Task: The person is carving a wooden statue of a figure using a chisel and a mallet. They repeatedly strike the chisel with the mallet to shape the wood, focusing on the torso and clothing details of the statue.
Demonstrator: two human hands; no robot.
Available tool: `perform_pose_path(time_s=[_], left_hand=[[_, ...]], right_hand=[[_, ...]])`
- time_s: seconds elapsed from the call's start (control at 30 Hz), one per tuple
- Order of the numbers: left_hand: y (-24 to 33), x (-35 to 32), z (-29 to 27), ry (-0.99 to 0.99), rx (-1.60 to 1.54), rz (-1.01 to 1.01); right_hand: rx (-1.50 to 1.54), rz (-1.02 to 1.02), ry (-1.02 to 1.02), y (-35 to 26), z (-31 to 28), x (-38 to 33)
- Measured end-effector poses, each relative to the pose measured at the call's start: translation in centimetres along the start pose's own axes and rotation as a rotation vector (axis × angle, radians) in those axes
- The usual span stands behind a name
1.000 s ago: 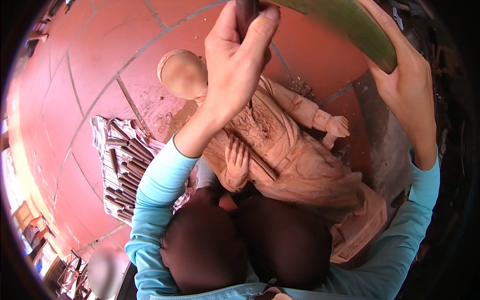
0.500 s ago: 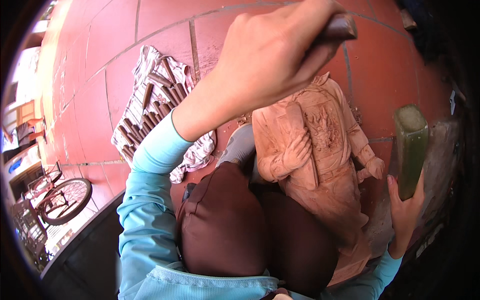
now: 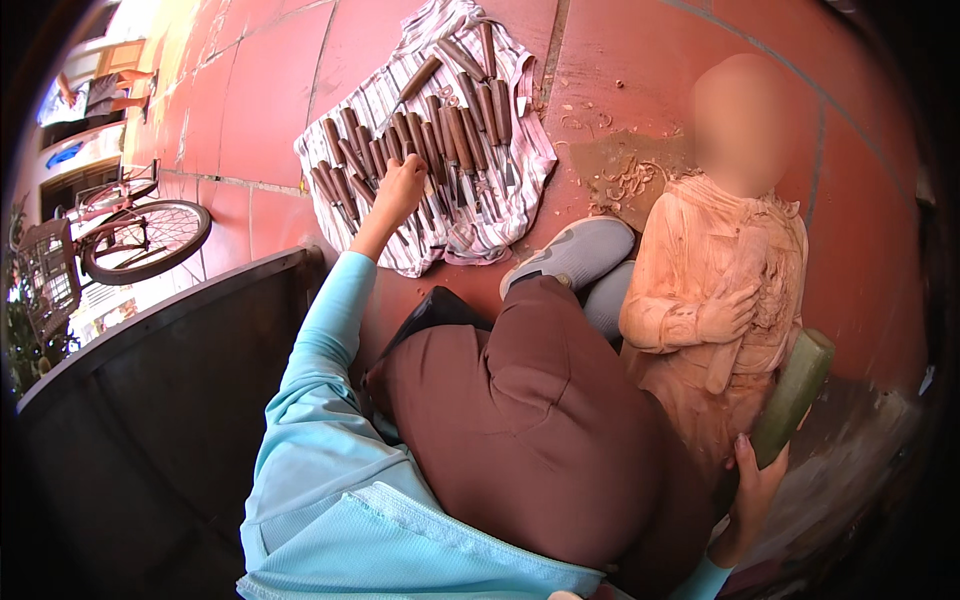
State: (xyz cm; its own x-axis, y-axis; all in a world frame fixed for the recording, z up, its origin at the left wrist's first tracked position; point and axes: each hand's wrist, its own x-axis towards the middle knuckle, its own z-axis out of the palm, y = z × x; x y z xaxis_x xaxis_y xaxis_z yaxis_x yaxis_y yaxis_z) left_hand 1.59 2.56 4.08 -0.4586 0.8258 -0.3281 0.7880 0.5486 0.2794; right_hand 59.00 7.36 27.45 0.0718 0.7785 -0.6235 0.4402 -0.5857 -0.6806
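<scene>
My left hand [image 3: 402, 188] reaches over the carving chisels and is closed, its fingertips pinching a wood carving chisel [image 3: 393, 146] by its dark wooden handle. Around it lie several more chisels [image 3: 461, 138] with brown handles and metal blades, spread on a striped cloth [image 3: 415, 262]. My right hand [image 3: 758, 487] grips a green, block-like mallet [image 3: 797, 395] near its lower end, on the right. Beside the mallet lies a carved wooden figure [image 3: 680, 290] in a robe, one hand across its chest. Its head area is blurred.
Wood shavings [image 3: 632, 178] lie on the red tiled floor [image 3: 640, 60] between the cloth and the figure. A dark panel [image 3: 180, 400] stands along my left side. Beyond it are a bicycle [image 3: 145, 240] and a person's legs [image 3: 130, 92].
My left hand has gone from above the figure, holding a dark-handled tool, down and left to the chisels on the cloth. The mallet in my right hand has lowered and tilted. The view has swung left.
</scene>
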Motion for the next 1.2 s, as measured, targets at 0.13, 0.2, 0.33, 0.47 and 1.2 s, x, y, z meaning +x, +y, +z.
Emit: perform_pose_path(time_s=[0.13, 0.2, 0.33, 0.47, 1.2], left_hand=[[2.3, 1.0, 0.5, 0.114, -0.081, 0.045], [2.8, 1.6, 0.5, 0.205, -0.066, 0.077], [4.0, 1.8, 1.4, 0.247, 0.205, 0.096], [5.9, 0.8, 3.8, -0.048, 0.342, -0.031], [16.4, 0.0, -7.8, -0.200, -1.058, 0.003]], right_hand=[[0.059, -0.015, -0.018, 0.8, -0.4, 0.5], [0.068, -0.007, -0.026, 0.6, -0.4, 0.7], [0.080, -0.001, 0.005, 0.6, -0.3, 0.7], [0.122, -0.016, 0.015, 1.2, -0.3, 0.3], [0.135, -0.010, -0.129, -0.8, -0.9, 0.2]])
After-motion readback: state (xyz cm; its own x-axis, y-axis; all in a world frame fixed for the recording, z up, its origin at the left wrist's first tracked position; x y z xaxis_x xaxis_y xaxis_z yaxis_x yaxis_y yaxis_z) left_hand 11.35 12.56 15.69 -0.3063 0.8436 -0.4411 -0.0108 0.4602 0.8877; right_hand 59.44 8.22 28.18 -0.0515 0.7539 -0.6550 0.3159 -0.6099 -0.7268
